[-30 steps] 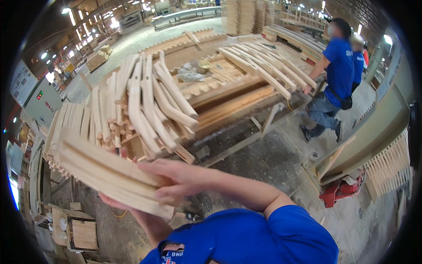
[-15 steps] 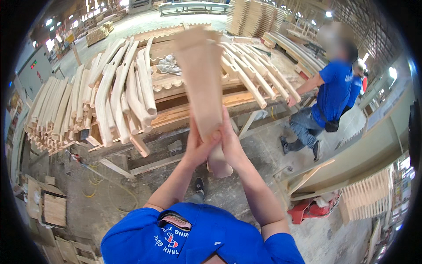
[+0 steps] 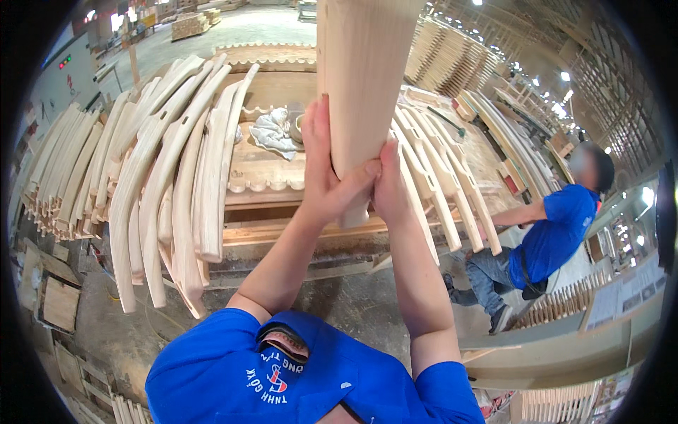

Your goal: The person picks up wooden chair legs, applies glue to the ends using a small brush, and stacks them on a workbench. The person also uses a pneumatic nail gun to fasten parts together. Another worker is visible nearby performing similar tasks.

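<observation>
A pale machine panel (image 3: 67,74) with small indicator lights stands far left.

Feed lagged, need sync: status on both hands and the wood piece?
Left hand and right hand both clamped on curved wood piece, raised upright. Stacked curved parts on bench below. Co-worker off right, clear.

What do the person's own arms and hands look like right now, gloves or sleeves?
Both hands are bare: no gloves, rings or watch show on the left hand or the right hand. The forearms are uncovered up to short sleeves of a bright blue shirt, which carries small white and red printed lettering near the collar.
</observation>
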A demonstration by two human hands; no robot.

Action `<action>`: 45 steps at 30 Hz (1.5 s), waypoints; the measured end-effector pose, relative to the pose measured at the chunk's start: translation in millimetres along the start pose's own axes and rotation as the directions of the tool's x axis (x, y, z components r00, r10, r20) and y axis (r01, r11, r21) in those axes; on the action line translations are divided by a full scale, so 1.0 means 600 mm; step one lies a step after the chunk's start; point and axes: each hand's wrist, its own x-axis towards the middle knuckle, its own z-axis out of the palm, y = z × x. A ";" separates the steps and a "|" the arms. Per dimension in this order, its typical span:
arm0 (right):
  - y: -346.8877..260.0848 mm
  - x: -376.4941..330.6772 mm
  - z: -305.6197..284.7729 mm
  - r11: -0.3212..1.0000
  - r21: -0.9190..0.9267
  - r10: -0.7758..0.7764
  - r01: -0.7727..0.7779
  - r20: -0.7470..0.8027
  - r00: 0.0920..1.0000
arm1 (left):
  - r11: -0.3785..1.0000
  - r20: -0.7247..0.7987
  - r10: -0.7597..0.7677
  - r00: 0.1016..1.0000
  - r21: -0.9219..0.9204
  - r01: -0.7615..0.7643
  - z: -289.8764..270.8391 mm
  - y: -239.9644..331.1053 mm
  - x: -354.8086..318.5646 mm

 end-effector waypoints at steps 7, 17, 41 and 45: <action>0.087 0.189 0.016 0.964 0.241 -0.171 0.113 0.235 0.957 | 0.928 -0.002 0.150 0.989 0.346 -0.140 -0.100 -0.092 0.117; 0.255 0.266 0.025 0.935 0.355 -0.131 0.010 0.320 0.938 | 0.727 0.060 0.103 0.993 0.677 -0.116 -0.227 -0.215 0.073; 0.375 0.200 -0.166 0.456 -0.775 0.571 -0.437 -0.122 0.812 | 0.990 -0.743 0.035 0.669 0.118 0.080 -0.252 -0.075 0.067; 0.338 0.243 -0.178 0.301 -0.924 0.335 -0.235 -0.128 0.934 | 0.994 -0.871 -0.021 0.491 0.034 0.103 -0.200 0.008 0.088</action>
